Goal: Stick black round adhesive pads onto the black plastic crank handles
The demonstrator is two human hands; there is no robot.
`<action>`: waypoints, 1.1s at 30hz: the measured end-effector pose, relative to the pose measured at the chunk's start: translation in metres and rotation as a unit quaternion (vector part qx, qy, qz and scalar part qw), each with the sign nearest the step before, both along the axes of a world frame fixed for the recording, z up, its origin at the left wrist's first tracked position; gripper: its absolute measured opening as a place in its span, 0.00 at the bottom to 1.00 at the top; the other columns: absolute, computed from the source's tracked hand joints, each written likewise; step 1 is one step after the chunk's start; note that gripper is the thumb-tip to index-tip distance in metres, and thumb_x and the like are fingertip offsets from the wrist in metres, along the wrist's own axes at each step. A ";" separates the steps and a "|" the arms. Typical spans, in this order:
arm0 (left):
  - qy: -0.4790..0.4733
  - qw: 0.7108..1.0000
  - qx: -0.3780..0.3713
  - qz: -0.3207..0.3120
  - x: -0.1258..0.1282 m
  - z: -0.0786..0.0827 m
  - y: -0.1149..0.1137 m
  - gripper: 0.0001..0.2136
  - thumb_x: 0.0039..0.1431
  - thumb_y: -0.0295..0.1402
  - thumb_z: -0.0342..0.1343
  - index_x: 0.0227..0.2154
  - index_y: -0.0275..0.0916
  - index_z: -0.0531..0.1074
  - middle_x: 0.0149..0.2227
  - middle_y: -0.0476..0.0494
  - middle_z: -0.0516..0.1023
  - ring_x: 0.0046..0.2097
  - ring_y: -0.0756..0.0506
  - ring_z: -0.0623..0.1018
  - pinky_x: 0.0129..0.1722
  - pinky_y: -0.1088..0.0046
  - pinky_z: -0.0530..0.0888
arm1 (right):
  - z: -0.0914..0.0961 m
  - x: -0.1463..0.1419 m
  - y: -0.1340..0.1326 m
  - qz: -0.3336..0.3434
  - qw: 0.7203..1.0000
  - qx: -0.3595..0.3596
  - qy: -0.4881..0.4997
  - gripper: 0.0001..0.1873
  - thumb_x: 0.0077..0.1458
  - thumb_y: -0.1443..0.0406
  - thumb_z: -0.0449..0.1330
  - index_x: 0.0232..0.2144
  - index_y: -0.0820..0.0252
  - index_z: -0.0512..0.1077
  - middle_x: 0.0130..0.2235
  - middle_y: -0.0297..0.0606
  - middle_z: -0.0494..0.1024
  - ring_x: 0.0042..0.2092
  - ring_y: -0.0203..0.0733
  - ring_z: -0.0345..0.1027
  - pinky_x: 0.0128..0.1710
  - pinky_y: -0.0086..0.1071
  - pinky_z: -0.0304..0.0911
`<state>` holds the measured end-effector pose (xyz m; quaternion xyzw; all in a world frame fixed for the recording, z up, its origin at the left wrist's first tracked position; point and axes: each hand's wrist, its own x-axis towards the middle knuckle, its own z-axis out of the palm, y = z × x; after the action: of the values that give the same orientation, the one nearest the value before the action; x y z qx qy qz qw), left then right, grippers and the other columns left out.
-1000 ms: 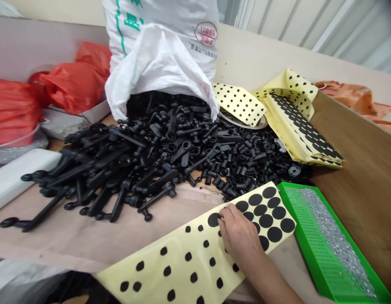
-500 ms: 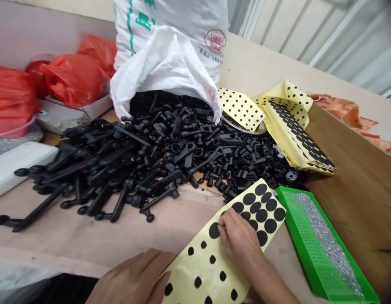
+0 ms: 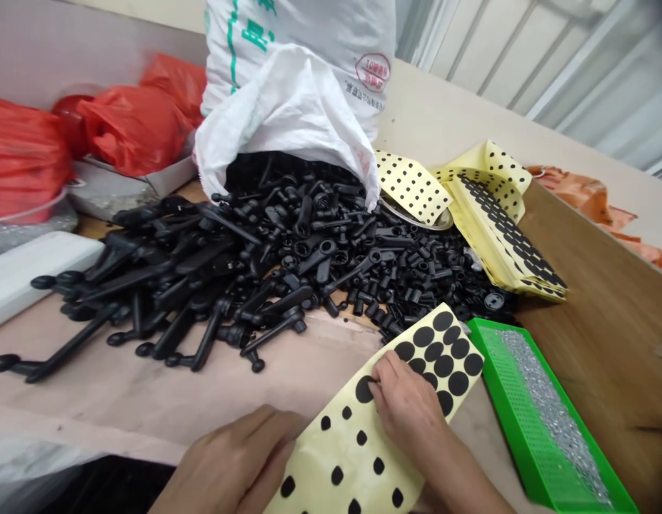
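A yellow sheet of round black stickers [image 3: 331, 457] lies slanted in front of me. Large dots cover its upper part; smaller black spots are spread over the lower part. My right hand [image 3: 408, 403] rests on the sheet, thumb and forefinger pinched at the edge of a black round sticker [image 3: 365, 390] at the left of the large dots. My left hand [image 3: 239, 457] is at the sheet's lower left edge, its fingers bent and close to the thumb. Whatever is between those fingers, if anything, is hidden.
Black crank handles [image 3: 175, 285] and small black sleeves [image 3: 416, 278] spill from a white woven sack [image 3: 309, 93]. To the right stand a green tray [image 3: 545, 421] of small shiny parts and a wooden board [image 3: 593, 335]. More sticker sheets [image 3: 502, 228] lie behind; red bags [image 3: 132, 128] at left.
My left hand has shifted slightly up and right, its thumb drawing nearer the fingers. My right hand keeps its pinch at the same sticker. The view has shifted slightly.
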<state>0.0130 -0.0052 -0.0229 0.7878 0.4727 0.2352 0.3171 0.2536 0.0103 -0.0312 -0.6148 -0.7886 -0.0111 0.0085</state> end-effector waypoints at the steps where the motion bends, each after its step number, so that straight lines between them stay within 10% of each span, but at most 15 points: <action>1: -0.006 1.000 -0.010 -0.010 -0.001 0.000 0.001 0.15 0.61 0.36 0.40 0.32 0.46 0.74 0.28 0.49 0.78 0.29 0.48 0.75 0.31 0.79 0.72 | 0.000 0.001 0.000 -0.003 1.000 -0.002 0.009 0.04 0.54 0.70 0.53 0.30 0.57 0.62 0.34 0.37 0.71 0.30 0.40 0.67 0.24 0.31 0.55; 33: 0.051 0.997 -0.022 -0.045 -0.002 -0.002 0.007 0.12 0.62 0.34 0.43 0.32 0.44 0.72 0.31 0.50 0.76 0.30 0.49 0.76 0.33 0.77 0.72 | 0.006 -0.005 -0.027 0.072 0.963 -0.020 0.260 0.10 0.56 0.76 0.47 0.29 0.57 0.57 0.39 0.39 0.70 0.41 0.45 0.63 0.38 0.41 0.55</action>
<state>0.0108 0.0018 -0.0246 0.8119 0.4576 0.1703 0.3200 0.2487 -0.0166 -0.0254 -0.5383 -0.8013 0.1653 0.2019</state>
